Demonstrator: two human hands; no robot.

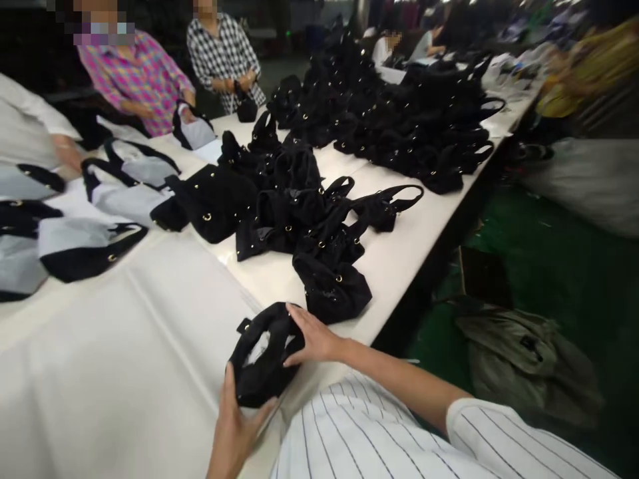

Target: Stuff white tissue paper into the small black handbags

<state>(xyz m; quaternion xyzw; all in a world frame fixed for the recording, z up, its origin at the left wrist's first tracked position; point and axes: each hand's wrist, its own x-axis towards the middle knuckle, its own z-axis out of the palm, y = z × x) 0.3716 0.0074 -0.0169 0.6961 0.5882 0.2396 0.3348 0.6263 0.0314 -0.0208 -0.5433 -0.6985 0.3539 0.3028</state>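
Observation:
A small black fabric bag [269, 379] with metal studs stands at the near edge of the table, its opening facing up and something whitish showing inside. My left hand [237, 422] grips its near left side, thumb and fingers spread around the cloth. On the far right side, my right hand [315, 338] holds the rim, with the thumb toward the near side and the fingers over the top edge. Just beyond my right hand lies another black bag [337, 289] with gold eyelets, part of a loose heap.
A large pile of black bags [389, 113] covers the far table. Grey-and-black bags [84, 249] lie at left, near co-workers [134, 80]. White sheeting [124, 346] spreads across the table [394, 266]. A grey-green sack [534, 366] lies on the green floor at right.

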